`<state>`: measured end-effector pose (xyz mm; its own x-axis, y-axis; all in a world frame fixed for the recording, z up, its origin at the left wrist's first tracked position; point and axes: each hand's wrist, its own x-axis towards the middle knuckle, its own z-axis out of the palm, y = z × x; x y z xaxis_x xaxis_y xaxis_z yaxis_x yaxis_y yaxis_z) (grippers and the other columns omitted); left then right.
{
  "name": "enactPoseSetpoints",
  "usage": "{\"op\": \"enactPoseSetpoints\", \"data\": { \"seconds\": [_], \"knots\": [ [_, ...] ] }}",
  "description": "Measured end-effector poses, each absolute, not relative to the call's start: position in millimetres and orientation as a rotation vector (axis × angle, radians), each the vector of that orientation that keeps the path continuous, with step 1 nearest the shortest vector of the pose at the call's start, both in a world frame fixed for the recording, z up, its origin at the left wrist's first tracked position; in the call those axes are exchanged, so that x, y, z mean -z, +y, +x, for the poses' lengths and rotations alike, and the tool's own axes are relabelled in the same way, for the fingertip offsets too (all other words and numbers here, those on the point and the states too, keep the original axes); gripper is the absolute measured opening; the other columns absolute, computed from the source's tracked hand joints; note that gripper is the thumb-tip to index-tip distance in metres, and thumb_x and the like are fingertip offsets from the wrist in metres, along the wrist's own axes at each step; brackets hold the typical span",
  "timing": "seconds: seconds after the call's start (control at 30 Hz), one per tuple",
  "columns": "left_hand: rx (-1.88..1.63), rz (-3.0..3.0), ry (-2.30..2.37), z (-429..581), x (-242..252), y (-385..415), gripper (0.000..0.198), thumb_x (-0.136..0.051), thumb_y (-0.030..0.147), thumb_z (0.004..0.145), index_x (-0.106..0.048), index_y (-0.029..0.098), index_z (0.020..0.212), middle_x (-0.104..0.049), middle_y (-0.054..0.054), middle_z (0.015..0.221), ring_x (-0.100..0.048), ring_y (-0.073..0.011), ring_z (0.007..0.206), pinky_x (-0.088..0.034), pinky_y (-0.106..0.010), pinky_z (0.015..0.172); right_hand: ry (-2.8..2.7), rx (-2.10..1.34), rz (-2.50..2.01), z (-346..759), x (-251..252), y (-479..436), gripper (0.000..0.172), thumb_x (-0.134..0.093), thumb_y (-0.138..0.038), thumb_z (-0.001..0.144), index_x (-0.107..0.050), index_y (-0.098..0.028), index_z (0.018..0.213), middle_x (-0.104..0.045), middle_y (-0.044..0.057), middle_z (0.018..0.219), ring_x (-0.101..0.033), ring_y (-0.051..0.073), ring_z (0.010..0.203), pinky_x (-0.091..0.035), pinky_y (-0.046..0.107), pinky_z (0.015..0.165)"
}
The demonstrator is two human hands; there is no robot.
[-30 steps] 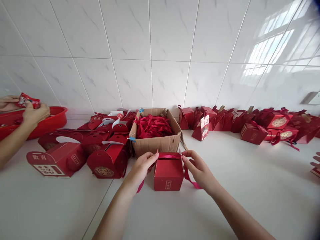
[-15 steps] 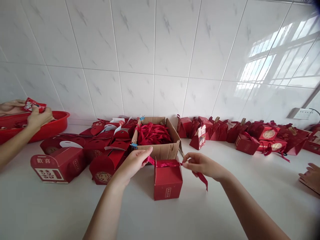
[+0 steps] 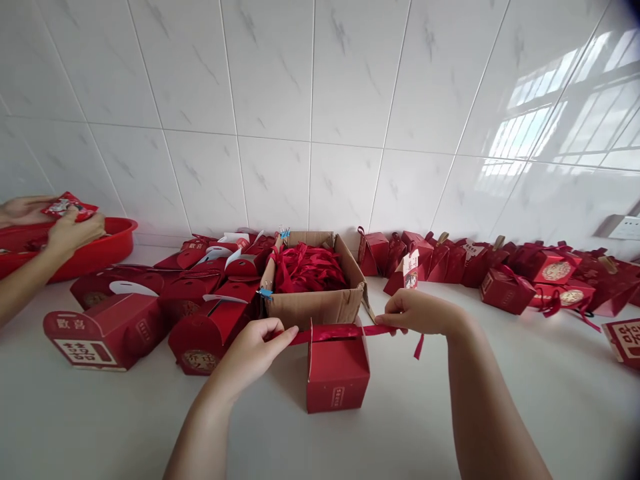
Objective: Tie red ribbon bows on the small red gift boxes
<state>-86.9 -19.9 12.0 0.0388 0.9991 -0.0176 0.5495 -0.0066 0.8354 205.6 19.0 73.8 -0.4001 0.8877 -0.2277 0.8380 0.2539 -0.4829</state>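
A small red gift box [image 3: 338,377] stands upright on the white table in front of me. A dark red ribbon [image 3: 334,331] runs across its top, passing between the raised end flaps. My left hand [image 3: 260,347] pinches the ribbon just left of the box, thumb against fingers. To the right of the box, my right hand [image 3: 417,313] is closed on the other stretch of the same ribbon, and a loose tail hangs below its fingers. Between the two hands the ribbon looks pulled nearly straight.
Behind the gift box sits an open cardboard box [image 3: 315,307] full of red ribbons, with blue clips on its rim. Several untied red boxes [image 3: 107,330] stand left; ribboned ones [image 3: 507,290] line the wall at right. Another person's hands [image 3: 75,233] hold a red packet over a red basin [image 3: 120,240].
My right hand has moved outward with the ribbon, which is now straighter. My left hand's grip has shifted lower. At far right, another person's hand has left the view and a red box shows there.
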Motion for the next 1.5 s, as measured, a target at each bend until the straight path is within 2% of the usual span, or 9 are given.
{"op": "enactPoseSetpoints", "data": {
  "seconds": [0.17,0.4,0.57,0.7,0.9,1.07,1.23,1.37,1.5],
  "knots": [
    [-0.857,1.654,1.581,-83.6,-12.8,-18.8,0.047,-0.053,0.059,0.076,-0.034,0.020,0.059,-0.027,0.005,0.059,-0.026,-0.0113,0.055,-0.018,-0.022,0.050,-2.382,-0.889,-1.720,208.1,-69.5,23.4,0.041,-0.061,-0.056,0.073,-0.060,-0.020,0.054,-0.040,-0.002,0.050,-0.031,0.010,0.046,-0.021,0.027,0.045],
    [-0.824,1.696,1.525,-84.8,-7.2,-16.0,0.044,-0.050,0.056,0.079,-0.031,0.020,0.060,-0.028,0.005,0.060,-0.027,-0.0120,0.057,-0.021,-0.023,0.052,-2.397,-0.943,-1.641,213.8,-65.9,23.3,0.040,-0.056,-0.054,0.078,-0.063,-0.020,0.058,-0.054,0.002,0.058,-0.045,0.014,0.055,-0.031,0.027,0.048],
    [-0.797,1.651,1.611,-86.3,-5.3,-16.8,0.045,-0.047,0.061,0.079,-0.035,0.021,0.062,-0.028,0.005,0.059,-0.027,-0.0124,0.054,-0.020,-0.023,0.050,-2.383,-1.046,-1.645,216.2,-68.0,20.0,0.042,-0.054,-0.058,0.078,-0.059,-0.020,0.061,-0.056,0.001,0.054,-0.040,0.011,0.047,-0.029,0.026,0.044],
    [-0.869,1.574,1.669,-94.1,-8.4,-19.8,0.047,-0.050,0.061,0.078,-0.037,0.020,0.059,-0.033,0.005,0.057,-0.031,-0.0123,0.053,-0.022,-0.023,0.050,-2.371,-1.003,-1.687,221.3,-70.9,18.0,0.048,-0.056,-0.064,0.074,-0.056,-0.019,0.057,-0.052,0.000,0.048,-0.040,0.010,0.043,-0.031,0.025,0.043],
    [-1.003,1.421,1.431,-110.9,-13.7,-24.4,0.045,-0.058,0.054,0.078,-0.042,0.019,0.055,-0.042,0.003,0.054,-0.037,-0.0116,0.053,-0.030,-0.022,0.051,-2.310,-0.909,-1.770,232.9,-78.1,9.2,0.054,-0.054,-0.069,0.073,-0.057,-0.018,0.055,-0.051,0.001,0.049,-0.044,0.010,0.042,-0.034,0.024,0.040],
    [-1.244,1.205,1.132,-114.7,-15.0,-23.5,0.027,-0.071,0.045,0.071,-0.063,0.019,0.069,-0.059,-0.001,0.069,-0.051,-0.0133,0.065,-0.043,-0.021,0.058,-2.248,-0.951,-1.850,240.0,-80.0,2.2,0.049,-0.058,-0.068,0.070,-0.062,-0.019,0.061,-0.052,0.001,0.053,-0.047,0.012,0.046,-0.031,0.023,0.039],
    [-1.369,1.047,0.924,-113.2,-19.2,-26.7,0.020,-0.072,0.037,0.071,-0.071,0.018,0.074,-0.069,-0.008,0.094,-0.059,-0.0211,0.086,-0.051,-0.025,0.065,-2.228,-0.924,-1.797,245.3,-84.1,-3.6,0.042,-0.066,-0.058,0.068,-0.058,-0.019,0.055,-0.049,-0.001,0.052,-0.043,0.010,0.048,-0.031,0.024,0.045],
    [-1.415,0.953,0.780,-115.5,-21.4,-30.1,0.011,-0.070,0.029,0.072,-0.072,0.019,0.075,-0.072,-0.008,0.094,-0.062,-0.0225,0.093,-0.052,-0.029,0.077,-2.262,-0.896,-1.706,250.9,-88.6,-8.5,0.038,-0.061,-0.053,0.076,-0.058,-0.019,0.059,-0.048,-0.002,0.053,-0.042,0.011,0.050,-0.031,0.024,0.046],
    [-1.451,0.936,0.667,-118.4,-20.7,-31.6,0.013,-0.069,0.028,0.073,-0.073,0.018,0.079,-0.073,-0.010,0.095,-0.063,-0.0257,0.101,-0.050,-0.035,0.089,-2.261,-0.824,-1.664,255.7,-90.2,-10.3,0.041,-0.060,-0.054,0.077,-0.052,-0.019,0.058,-0.047,-0.002,0.052,-0.041,0.011,0.050,-0.028,0.025,0.046]
  ]
}}
